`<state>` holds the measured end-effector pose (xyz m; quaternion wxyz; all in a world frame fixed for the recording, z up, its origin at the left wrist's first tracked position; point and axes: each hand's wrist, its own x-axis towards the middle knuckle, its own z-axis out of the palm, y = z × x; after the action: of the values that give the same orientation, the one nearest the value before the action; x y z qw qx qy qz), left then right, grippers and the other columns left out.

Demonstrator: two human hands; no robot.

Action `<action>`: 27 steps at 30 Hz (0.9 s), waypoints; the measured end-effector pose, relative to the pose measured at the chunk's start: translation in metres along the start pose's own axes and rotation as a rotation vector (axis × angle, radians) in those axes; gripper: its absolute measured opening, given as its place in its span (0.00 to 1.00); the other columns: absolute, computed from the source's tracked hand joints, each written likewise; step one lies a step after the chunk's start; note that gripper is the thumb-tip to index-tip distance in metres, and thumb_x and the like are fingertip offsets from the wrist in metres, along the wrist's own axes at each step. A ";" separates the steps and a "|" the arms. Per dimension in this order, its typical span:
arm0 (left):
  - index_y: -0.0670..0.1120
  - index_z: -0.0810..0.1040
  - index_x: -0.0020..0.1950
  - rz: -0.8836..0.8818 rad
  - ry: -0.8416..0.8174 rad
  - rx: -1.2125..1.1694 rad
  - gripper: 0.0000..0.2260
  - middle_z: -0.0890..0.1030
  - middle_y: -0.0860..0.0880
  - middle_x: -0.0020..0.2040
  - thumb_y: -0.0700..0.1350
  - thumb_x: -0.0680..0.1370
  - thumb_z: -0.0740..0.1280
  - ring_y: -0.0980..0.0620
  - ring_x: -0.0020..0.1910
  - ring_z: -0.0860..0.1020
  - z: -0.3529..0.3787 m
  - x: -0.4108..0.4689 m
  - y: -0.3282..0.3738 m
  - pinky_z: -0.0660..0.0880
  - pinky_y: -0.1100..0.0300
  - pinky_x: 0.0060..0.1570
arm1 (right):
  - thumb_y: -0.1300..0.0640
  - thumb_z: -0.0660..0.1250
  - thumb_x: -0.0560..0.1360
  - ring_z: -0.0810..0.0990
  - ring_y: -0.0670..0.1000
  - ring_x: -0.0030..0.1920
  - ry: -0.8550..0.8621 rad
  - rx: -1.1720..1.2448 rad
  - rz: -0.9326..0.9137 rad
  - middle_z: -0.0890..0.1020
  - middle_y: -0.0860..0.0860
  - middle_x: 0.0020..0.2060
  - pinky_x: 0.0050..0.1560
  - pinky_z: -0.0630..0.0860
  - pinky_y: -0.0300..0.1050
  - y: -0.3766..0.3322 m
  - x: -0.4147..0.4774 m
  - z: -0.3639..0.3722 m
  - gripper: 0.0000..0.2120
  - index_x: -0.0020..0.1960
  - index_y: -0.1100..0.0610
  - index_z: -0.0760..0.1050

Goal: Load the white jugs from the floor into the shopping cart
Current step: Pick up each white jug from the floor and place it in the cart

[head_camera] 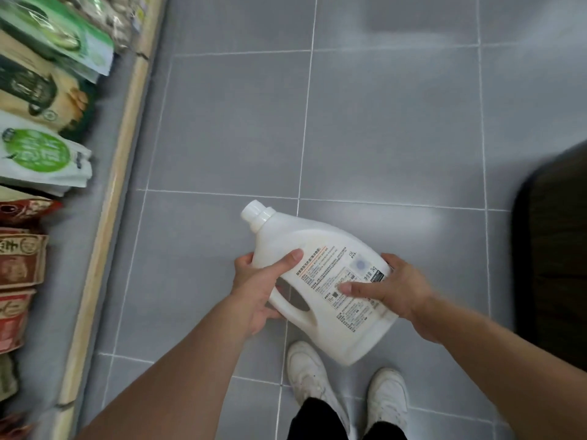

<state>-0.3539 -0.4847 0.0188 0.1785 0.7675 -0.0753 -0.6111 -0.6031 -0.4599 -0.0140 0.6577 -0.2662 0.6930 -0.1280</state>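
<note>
I hold one white jug (320, 249) in the air above the grey tiled floor, tilted with its white cap pointing up and to the left and its printed label facing me. My left hand (257, 290) grips it at the handle side, thumb across the front. My right hand (397, 287) clasps the bottom end, thumb lying on the label. No shopping cart shows clearly in the head view.
A wooden-edged shelf (127, 128) with bagged goods (38, 154) runs along the left. A dark blurred object (552, 249) stands at the right edge. My white shoes (311, 376) are on the grey tiles (381, 122) below the jug.
</note>
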 end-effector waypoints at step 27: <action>0.58 0.70 0.68 0.260 0.273 -0.568 0.33 0.80 0.49 0.65 0.51 0.70 0.85 0.40 0.61 0.81 -0.234 -0.418 0.019 0.84 0.32 0.51 | 0.48 0.93 0.57 0.93 0.56 0.47 -0.420 -0.478 -0.282 0.93 0.51 0.49 0.55 0.89 0.60 -0.265 -0.356 0.113 0.38 0.63 0.52 0.84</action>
<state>-0.2269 -0.3197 0.4510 0.4698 0.7458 0.0253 -0.4716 -0.4414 -0.4677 0.4146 0.6809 -0.5265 0.5091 0.0060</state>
